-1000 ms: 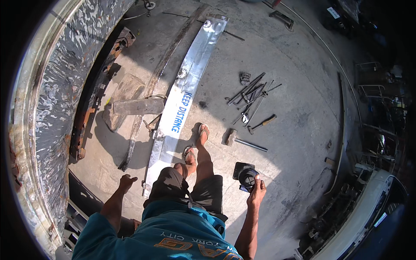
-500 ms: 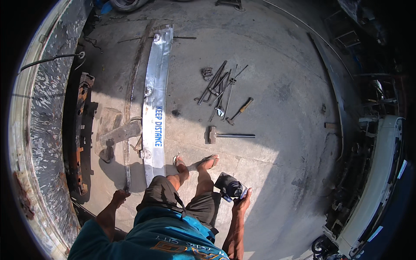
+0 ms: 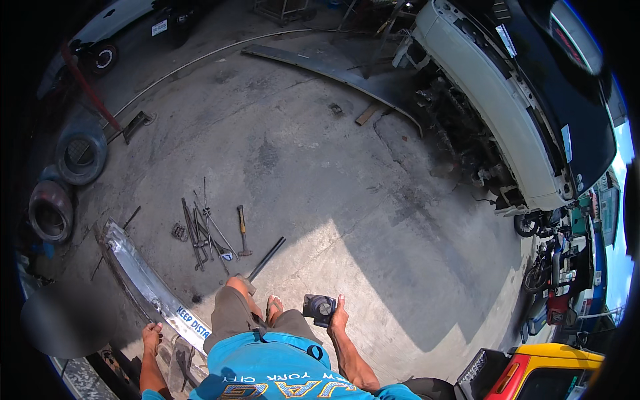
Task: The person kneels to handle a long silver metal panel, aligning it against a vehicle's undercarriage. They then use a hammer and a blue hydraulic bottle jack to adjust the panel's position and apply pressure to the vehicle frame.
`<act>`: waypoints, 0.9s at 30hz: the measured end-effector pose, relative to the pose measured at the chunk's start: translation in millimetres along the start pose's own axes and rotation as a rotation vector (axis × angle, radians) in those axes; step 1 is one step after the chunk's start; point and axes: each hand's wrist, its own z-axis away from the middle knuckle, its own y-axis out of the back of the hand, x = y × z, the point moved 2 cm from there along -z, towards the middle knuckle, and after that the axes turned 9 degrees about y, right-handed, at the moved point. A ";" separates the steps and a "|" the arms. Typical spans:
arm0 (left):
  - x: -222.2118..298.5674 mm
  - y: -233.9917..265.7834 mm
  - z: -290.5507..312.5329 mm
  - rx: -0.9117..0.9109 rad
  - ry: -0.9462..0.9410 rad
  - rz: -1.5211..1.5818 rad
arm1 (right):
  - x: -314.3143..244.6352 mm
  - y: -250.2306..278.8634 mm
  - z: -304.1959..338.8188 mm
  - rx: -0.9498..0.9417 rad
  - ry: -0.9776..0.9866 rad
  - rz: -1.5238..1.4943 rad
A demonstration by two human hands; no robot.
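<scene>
My right hand (image 3: 339, 317) grips a dark boxy object (image 3: 320, 307) with a round grey face; its kind is not clear. My left hand (image 3: 153, 337) hangs low with curled fingers, and what it holds, if anything, is hidden. Beyond it lies a long silver metal panel (image 3: 140, 265) with blue lettering, dull bars along its edge. In front of me are several loose metal rods and wrenches (image 3: 202, 233) and a hammer (image 3: 243, 230) with a yellowish handle. A sledgehammer's dark handle (image 3: 269, 257) shows past my knee; its head is partly covered by my leg.
Tyres (image 3: 51, 212) stand at far left. A long metal strip (image 3: 320, 65) and a small wooden block (image 3: 367, 114) lie across the far floor. A stripped white vehicle front (image 3: 493, 107) is at right, motorcycles (image 3: 539, 267) behind it, a yellow vehicle (image 3: 553, 363) at lower right.
My view has swung to the right, shifting the tools and panel leftward and bringing the yellow vehicle in. My feet have moved, and my right hand still holds the dark object.
</scene>
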 end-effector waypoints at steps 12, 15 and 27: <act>323.5 -81.0 -159.1 0.036 0.232 -0.351 | -137.9 -67.9 -85.3 0.530 -0.228 -0.393; 456.3 -119.3 -193.5 -0.155 0.228 -0.523 | -155.0 -85.3 -115.5 0.603 -0.250 -0.548; 1248.6 -435.4 57.0 -0.133 -1.106 -0.572 | -340.2 -230.1 -292.6 0.536 -0.244 -0.944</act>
